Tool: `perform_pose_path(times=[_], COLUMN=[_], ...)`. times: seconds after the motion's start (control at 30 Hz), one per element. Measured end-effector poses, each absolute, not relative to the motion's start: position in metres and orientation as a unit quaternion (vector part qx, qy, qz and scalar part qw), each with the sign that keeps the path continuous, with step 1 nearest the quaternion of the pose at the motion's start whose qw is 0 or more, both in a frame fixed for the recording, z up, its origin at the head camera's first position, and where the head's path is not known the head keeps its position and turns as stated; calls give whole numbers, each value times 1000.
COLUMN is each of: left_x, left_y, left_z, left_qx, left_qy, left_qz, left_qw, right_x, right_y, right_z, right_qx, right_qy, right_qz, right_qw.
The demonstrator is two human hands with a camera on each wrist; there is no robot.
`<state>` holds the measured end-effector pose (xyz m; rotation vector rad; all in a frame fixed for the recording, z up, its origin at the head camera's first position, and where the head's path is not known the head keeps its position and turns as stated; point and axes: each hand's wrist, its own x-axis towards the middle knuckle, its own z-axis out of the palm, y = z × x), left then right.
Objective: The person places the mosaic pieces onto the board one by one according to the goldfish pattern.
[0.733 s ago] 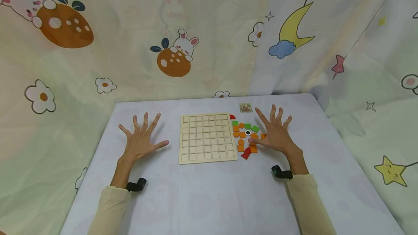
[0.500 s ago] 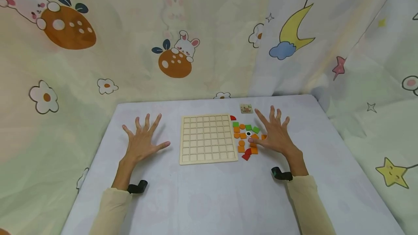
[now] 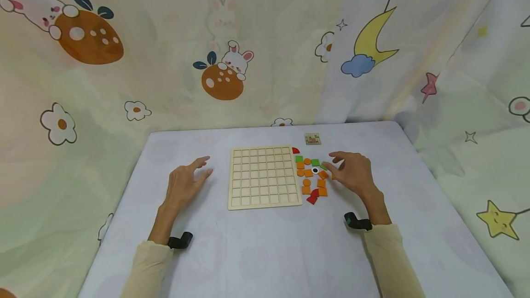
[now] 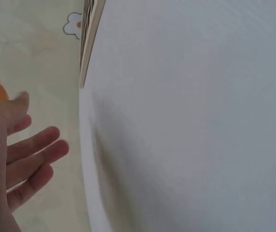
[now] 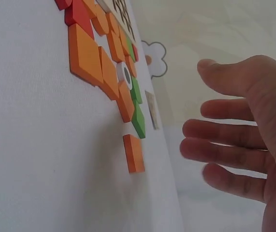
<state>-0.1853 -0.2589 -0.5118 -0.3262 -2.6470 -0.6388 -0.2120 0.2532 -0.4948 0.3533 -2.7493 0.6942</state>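
A pale wooden grid board (image 3: 265, 177) lies flat near the middle of the table. Left of it my left hand (image 3: 182, 185) hovers with relaxed, slightly bent fingers and holds nothing. Beside the board's right edge lie several small flat pieces: orange squares (image 3: 306, 190) and rounds, green squares (image 3: 315, 163), red pieces (image 3: 312, 200) and a white round with a black centre (image 3: 315, 170). My right hand (image 3: 354, 174) is above the right side of these pieces, thumb and fingers apart. In the right wrist view, an orange block (image 5: 134, 153) lies apart from the group, below the hand's fingers (image 5: 225, 145).
A small patterned card (image 3: 312, 139) lies behind the pieces, near the table's back edge. The white-covered table (image 3: 265, 252) meets a printed cloth backdrop (image 3: 165, 59) at the back. Each wrist carries a small black camera (image 3: 181, 241).
Both hands have gone from widely spread fingers to loosely bent ones. The left hand has turned and shifted slightly right. The board and pieces have stayed in place.
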Motion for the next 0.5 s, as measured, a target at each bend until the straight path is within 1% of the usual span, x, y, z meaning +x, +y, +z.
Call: perform_pose_path(times=[0.07, 0.13, 0.2, 0.37, 0.5], left_x=[-186, -187, -188, -193, -197], left_y=[-255, -251, -248, -242, -238], left_z=[-513, -515, -517, -527, -533], left_qx=[-122, -132, -143, -178, -204], left_qy=[-941, -937, -934, -929, -933], left_qz=[-235, -254, -277, -313, -294], left_qw=[210, 201, 175, 84, 50], right_x=[-212, -212, -212, -211, -211], right_y=[254, 254, 255, 254, 252], right_z=[-496, -497, -499, -502, -503], right_qx=[126, 129, 131, 138, 141], right_qy=[-950, -946, -943, -935, -933], right_qz=[250, 267, 282, 312, 320], right_qw=[139, 132, 121, 96, 86])
